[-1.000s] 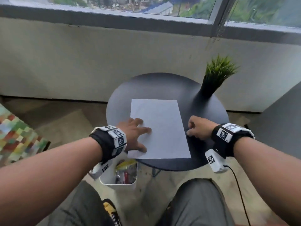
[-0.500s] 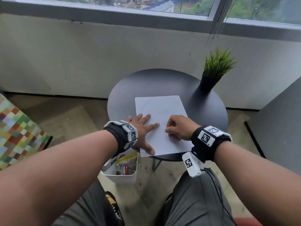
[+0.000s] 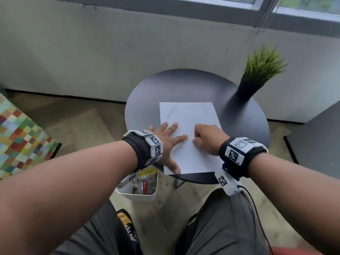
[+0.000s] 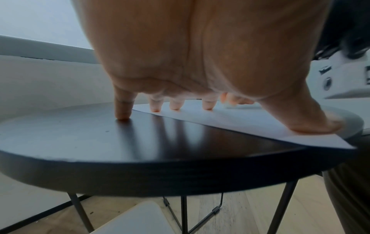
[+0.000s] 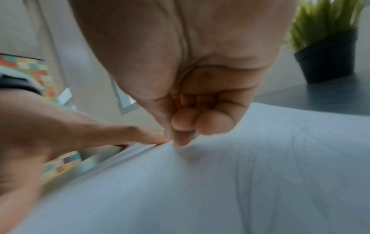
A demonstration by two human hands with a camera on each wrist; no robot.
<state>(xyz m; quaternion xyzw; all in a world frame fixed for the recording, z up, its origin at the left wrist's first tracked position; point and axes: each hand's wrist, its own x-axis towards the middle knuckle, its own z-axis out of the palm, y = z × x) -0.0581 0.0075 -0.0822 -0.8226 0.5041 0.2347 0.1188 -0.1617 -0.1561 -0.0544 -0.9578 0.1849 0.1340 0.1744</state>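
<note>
A white sheet of paper (image 3: 187, 115) lies flat on a round black table (image 3: 165, 85), its near edge at the table's rim. My left hand (image 3: 168, 138) rests open on the sheet's left edge with the fingers spread; the little finger touches the bare table (image 4: 100, 139) and the thumb (image 4: 312, 125) presses the near corner of the paper (image 4: 240, 121). My right hand (image 3: 207, 138) sits on the middle of the sheet, curled into a fist. In the right wrist view its fingertips (image 5: 186, 123) touch the paper (image 5: 260, 174) beside my left hand (image 5: 80, 134).
A grass plant in a black pot (image 3: 257, 74) stands at the table's far right. A white bin (image 3: 139, 192) with small items sits on the floor under the near edge. A patchwork seat (image 3: 20, 140) is at the left, dark furniture (image 3: 320, 137) at the right.
My right hand has moved left from the bare table beside the sheet onto the paper, close to my left hand. The left hand has stayed on the sheet's left edge.
</note>
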